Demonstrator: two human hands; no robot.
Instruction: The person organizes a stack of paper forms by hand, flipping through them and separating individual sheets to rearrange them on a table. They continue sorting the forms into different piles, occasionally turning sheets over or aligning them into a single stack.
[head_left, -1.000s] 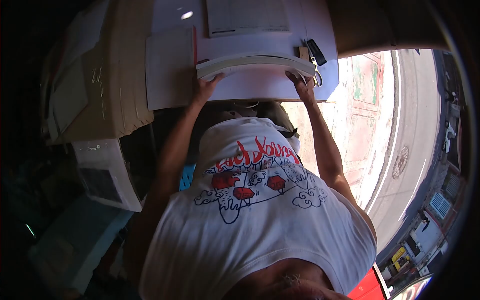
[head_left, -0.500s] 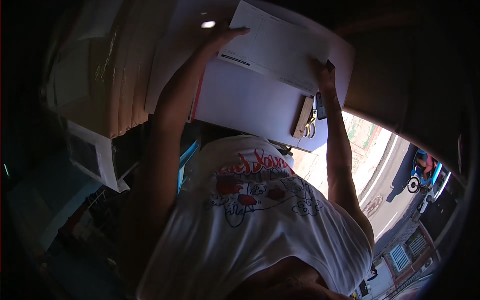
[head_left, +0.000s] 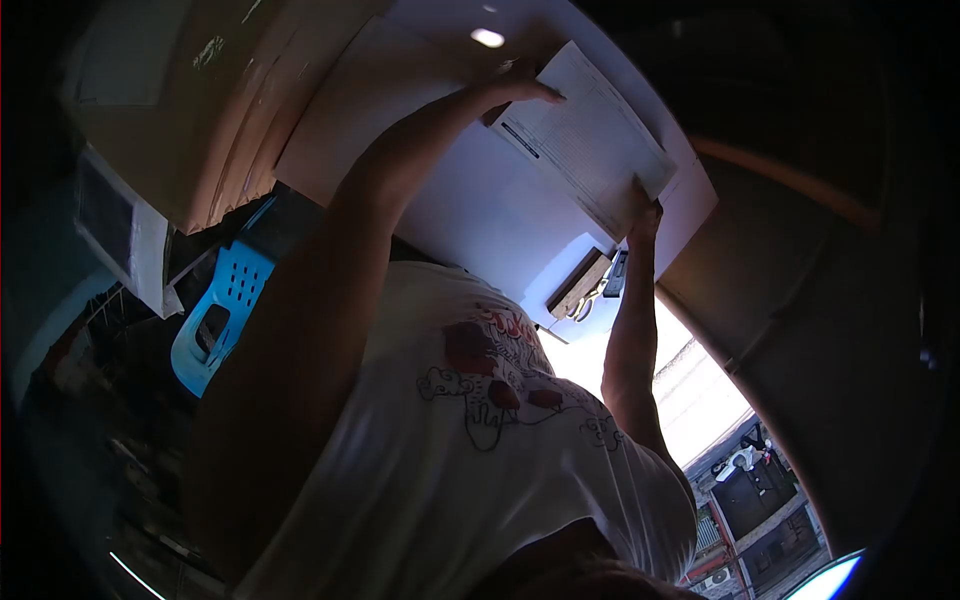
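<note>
A white printed sheet or pad of paper [head_left: 590, 135] is held up over the pale tabletop [head_left: 450, 190]. My left hand [head_left: 525, 88] grips its upper left edge, thumb lying on top. At the lower right corner my right hand [head_left: 643, 210] pinches the paper. Close below the right hand, near the table's edge, lie a brown wooden block [head_left: 579, 284], scissors [head_left: 590, 304] partly beside it, and a small dark device [head_left: 616, 274].
Large cardboard boxes [head_left: 230, 110] stand at the left. A blue plastic chair [head_left: 235, 290] with holes in its back is below them. Bright open ground [head_left: 695, 385] shows at the right, past a dark panel [head_left: 790, 260].
The whole view has turned and shifted. The paper now appears more steeply slanted and farther right, still between both hands. More of the blue chair shows.
</note>
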